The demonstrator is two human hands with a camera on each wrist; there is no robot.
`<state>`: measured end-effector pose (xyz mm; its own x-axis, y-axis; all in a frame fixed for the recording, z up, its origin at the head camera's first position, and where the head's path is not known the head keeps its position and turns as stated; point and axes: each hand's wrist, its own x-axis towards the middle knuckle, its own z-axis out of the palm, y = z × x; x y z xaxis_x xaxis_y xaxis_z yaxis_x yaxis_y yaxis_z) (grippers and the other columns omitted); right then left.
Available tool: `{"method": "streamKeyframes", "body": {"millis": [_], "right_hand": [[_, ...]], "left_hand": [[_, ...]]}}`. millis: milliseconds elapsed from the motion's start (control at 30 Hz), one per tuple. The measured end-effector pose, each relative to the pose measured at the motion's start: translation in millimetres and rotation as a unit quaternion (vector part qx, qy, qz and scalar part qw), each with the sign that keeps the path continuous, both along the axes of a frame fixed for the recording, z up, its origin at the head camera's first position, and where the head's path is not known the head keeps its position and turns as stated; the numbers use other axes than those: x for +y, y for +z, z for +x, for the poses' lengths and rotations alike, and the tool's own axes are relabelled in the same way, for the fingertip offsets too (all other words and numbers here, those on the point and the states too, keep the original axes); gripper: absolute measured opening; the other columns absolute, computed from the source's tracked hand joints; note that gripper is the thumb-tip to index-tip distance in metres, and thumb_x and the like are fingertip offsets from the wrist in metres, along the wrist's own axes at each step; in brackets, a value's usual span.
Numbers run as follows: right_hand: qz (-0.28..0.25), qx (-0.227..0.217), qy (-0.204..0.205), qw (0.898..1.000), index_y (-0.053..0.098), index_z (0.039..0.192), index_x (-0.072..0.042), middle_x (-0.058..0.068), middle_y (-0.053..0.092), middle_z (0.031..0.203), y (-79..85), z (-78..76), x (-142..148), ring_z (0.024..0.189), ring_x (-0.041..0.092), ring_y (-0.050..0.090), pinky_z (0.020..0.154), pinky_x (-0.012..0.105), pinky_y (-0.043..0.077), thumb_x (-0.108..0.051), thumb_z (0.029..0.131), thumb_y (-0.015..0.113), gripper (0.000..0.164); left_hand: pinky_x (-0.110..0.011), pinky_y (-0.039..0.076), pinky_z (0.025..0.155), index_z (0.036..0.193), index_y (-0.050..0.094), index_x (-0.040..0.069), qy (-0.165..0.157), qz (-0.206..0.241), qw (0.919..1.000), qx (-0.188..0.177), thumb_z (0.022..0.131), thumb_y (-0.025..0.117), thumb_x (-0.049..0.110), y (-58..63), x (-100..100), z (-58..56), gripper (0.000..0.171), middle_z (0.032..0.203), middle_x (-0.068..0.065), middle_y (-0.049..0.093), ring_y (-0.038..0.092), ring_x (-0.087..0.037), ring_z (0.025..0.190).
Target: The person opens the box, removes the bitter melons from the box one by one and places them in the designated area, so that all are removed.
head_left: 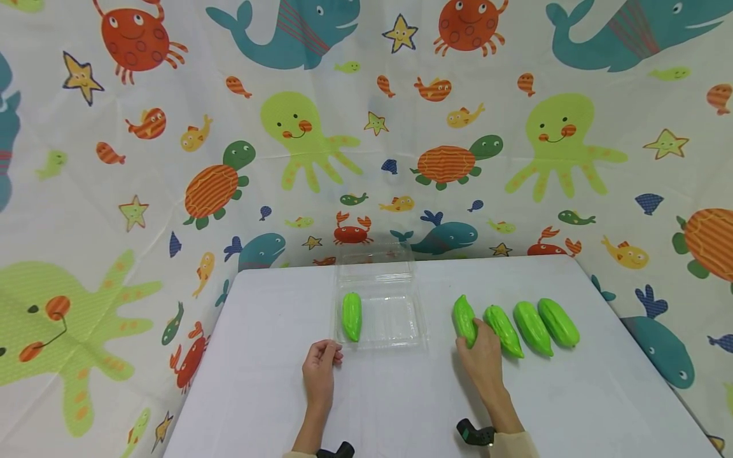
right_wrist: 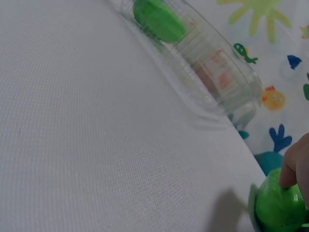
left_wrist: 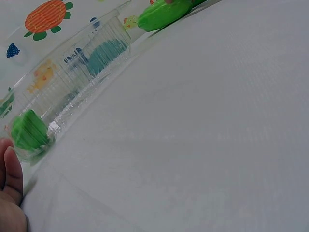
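Observation:
A clear plastic clamshell container [head_left: 391,343] lies with its lid raised at the back of the table. Inside, along its left side, is a ridged green toy bitter melon [head_left: 352,317]. My left hand [head_left: 321,372] pinches the container's front left corner between thumb and fingers. Right of the container, my right hand [head_left: 483,356] grips another bitter melon [head_left: 464,318] by its near end; in the right wrist view a finger presses on this melon [right_wrist: 277,205]. Three more lie beside it: one close by [head_left: 504,331], a middle one [head_left: 532,329] and the rightmost [head_left: 558,323].
A white cloth covers the table [head_left: 258,407]. Behind and around it hangs a sheet [head_left: 321,210] printed with sea animals, right at the table's back edge. The container's raised lid [head_left: 375,261] leans toward that sheet.

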<state>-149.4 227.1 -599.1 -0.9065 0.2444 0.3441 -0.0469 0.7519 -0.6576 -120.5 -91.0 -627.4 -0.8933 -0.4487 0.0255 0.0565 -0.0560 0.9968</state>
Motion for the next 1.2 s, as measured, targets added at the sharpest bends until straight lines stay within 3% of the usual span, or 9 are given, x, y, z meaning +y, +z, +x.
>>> {"method": "streamKeyframes", "body": {"millis": [433,700,900,1000,1100,1200], "right_hand": [[-0.006,-0.004,-0.009,1.0,0.052,0.129,0.016,0.036,0.059,0.124,1.6,0.8,3.7,0.114,0.049,0.057,0.092,0.057,0.049,-0.006,0.084,0.062,0.051],[0.0,0.005,-0.015,1.0,0.054,0.128,0.016,0.037,0.06,0.122,0.3,2.0,5.2,0.114,0.05,0.057,0.092,0.058,0.048,-0.006,0.083,0.061,0.05],[0.001,0.006,-0.015,1.0,0.054,0.127,0.016,0.037,0.06,0.123,1.6,2.8,4.6,0.115,0.051,0.057,0.093,0.059,0.048,-0.005,0.083,0.061,0.049],[0.002,0.007,-0.015,1.0,0.055,0.127,0.016,0.037,0.06,0.122,2.6,3.6,3.6,0.114,0.051,0.057,0.093,0.059,0.048,-0.005,0.083,0.061,0.049],[0.003,0.003,-0.015,1.0,0.055,0.126,0.016,0.037,0.06,0.122,3.5,4.0,3.0,0.114,0.051,0.057,0.093,0.059,0.048,-0.006,0.083,0.061,0.049],[0.006,-0.005,-0.013,1.0,0.054,0.127,0.016,0.037,0.06,0.123,4.6,4.5,2.6,0.115,0.05,0.057,0.093,0.058,0.048,-0.006,0.083,0.061,0.049]], "left_hand": [[-0.02,0.056,0.064,0.102,0.063,-0.001,0.001,0.002,1.0,0.006,0.1,0.059,0.013,-0.6,0.0,-0.3,0.014,0.093,-0.02,0.069,0.064,-0.01,0.072],[-0.021,0.056,0.067,0.107,0.063,-0.001,-0.004,0.005,0.9999,-0.014,0.101,0.058,0.013,1.2,-1.2,-0.1,0.016,0.097,-0.02,0.07,0.064,-0.011,0.075],[-0.023,0.057,0.068,0.105,0.062,-0.003,-0.01,0.0,0.9998,-0.019,0.101,0.057,0.009,21.1,1.3,7.5,0.014,0.097,-0.023,0.069,0.065,-0.014,0.075],[-0.022,0.056,0.067,0.104,0.061,-0.006,-0.014,-0.008,0.9999,0.0,0.101,0.057,0.01,30.8,1.9,11.7,0.016,0.094,-0.023,0.068,0.064,-0.014,0.074],[-0.022,0.056,0.066,0.104,0.061,-0.007,-0.015,-0.01,0.9998,0.008,0.101,0.057,0.01,31.4,1.6,12.1,0.017,0.093,-0.023,0.068,0.064,-0.014,0.074],[-0.022,0.056,0.066,0.105,0.062,-0.005,-0.012,-0.002,0.9999,-0.003,0.101,0.057,0.009,22.1,0.8,7.8,0.015,0.095,-0.022,0.069,0.065,-0.014,0.074]]}}
